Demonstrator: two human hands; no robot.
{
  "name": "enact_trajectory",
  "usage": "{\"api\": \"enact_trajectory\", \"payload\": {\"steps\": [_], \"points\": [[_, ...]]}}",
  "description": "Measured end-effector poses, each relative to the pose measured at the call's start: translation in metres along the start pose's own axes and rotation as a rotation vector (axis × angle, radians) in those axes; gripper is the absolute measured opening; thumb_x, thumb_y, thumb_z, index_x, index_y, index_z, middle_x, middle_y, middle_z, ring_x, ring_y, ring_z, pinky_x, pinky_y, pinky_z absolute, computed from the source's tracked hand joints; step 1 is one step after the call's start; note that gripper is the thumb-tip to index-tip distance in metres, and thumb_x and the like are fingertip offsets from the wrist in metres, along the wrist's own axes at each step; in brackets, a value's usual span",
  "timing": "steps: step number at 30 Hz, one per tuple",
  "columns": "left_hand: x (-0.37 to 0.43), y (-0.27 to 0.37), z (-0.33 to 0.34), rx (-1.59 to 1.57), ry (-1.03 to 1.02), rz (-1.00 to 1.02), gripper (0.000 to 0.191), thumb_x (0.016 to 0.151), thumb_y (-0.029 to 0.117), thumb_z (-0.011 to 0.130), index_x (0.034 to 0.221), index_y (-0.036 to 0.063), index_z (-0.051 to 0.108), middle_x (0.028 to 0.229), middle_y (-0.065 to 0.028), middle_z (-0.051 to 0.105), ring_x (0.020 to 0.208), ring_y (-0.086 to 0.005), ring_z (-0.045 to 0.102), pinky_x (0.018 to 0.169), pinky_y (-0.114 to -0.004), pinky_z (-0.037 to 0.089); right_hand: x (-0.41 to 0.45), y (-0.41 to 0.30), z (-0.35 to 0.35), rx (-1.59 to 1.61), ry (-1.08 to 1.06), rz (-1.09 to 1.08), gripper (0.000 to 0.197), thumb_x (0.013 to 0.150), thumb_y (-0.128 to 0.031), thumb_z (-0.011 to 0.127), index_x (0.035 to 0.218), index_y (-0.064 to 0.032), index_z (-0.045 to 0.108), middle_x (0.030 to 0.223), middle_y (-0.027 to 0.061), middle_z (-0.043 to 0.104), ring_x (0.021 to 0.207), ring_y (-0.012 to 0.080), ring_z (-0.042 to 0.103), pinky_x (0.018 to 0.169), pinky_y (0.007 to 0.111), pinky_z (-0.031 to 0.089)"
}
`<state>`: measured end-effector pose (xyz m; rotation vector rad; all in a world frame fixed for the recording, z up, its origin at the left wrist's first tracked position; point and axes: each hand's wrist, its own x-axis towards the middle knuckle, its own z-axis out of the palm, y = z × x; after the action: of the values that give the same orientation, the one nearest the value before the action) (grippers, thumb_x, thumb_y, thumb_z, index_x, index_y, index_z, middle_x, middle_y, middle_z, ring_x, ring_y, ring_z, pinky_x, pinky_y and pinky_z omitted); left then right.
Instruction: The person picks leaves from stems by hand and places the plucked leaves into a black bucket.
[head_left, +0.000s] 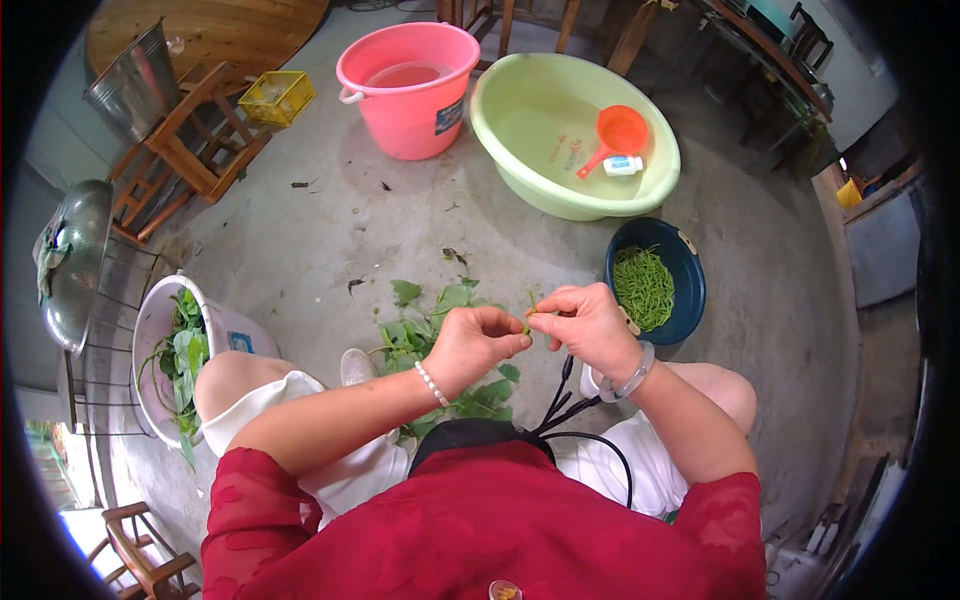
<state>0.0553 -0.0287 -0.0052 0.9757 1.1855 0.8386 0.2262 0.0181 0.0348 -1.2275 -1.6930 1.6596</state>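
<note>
My left hand (480, 345) and my right hand (589, 326) meet in front of me, fingertips pinching a short green stem (531, 304) between them. Below them, on the concrete floor, lies a pile of leafy green vines (420, 330) between my feet. To the right of my right hand stands a dark blue plastic basin (686, 277) holding many short cut green stems (643, 289). On my left, a tipped pale plastic bucket (240, 319) holds more leafy vines (187, 345).
Farther out stand a pink bucket (409, 112) and a large pale green tub (525, 180) with an orange dipper (622, 131) and a small white bottle (622, 166) in it. Wooden stools (187, 161), a yellow basket (277, 97) and a metal colander (79, 262) are at the left. Black cables (562, 409) hang near my lap.
</note>
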Motion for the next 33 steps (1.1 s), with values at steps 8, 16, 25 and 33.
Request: {"api": "enact_trajectory", "payload": {"steps": [8,16,25,33], "points": [[0.004,0.014,-0.005,0.010,0.044,0.149,0.024,0.077,0.007,0.063,0.097,-0.0052,0.057,0.078,-0.0023,0.059,0.068,-0.0075,0.053,0.061,-0.022,0.045,0.003,0.007,0.004,-0.400,0.012,-0.230,0.012,0.071,-0.009,0.062,0.076,0.0016,0.065,0.062,0.0092,0.060,0.048,0.0115,0.056,0.044,0.026,0.043],[0.006,0.016,-0.008,0.078,0.020,0.031,0.013,0.078,0.009,0.062,0.081,-0.0034,0.061,0.071,-0.0013,0.059,0.062,-0.0067,0.051,0.057,-0.021,0.044,0.004,-0.001,-0.006,0.064,-0.009,0.134,0.012,0.078,-0.007,0.059,0.080,0.0038,0.064,0.065,0.0056,0.062,0.048,0.0074,0.055,0.039,0.018,0.039],[0.000,-0.019,-0.009,0.281,-0.046,0.011,0.016,0.075,0.014,0.063,0.079,-0.0016,0.064,0.064,-0.0056,0.062,0.057,-0.0085,0.054,0.054,-0.024,0.045,0.009,0.004,-0.041,0.103,0.203,0.110,0.009,0.078,-0.004,0.058,0.081,0.0041,0.062,0.068,0.0066,0.062,0.047,0.0075,0.054,0.037,0.017,0.039],[0.027,-0.099,-0.046,0.700,-0.102,0.057,0.012,0.066,0.012,0.063,0.075,0.0035,0.066,0.068,-0.0093,0.064,0.060,-0.0170,0.060,0.059,-0.029,0.048,0.001,-0.001,-0.133,-1.137,0.613,-0.012,0.014,0.069,-0.013,0.063,0.080,-0.0064,0.066,0.077,0.0162,0.061,0.071,0.0320,0.059,0.067,0.039,0.048]]}}
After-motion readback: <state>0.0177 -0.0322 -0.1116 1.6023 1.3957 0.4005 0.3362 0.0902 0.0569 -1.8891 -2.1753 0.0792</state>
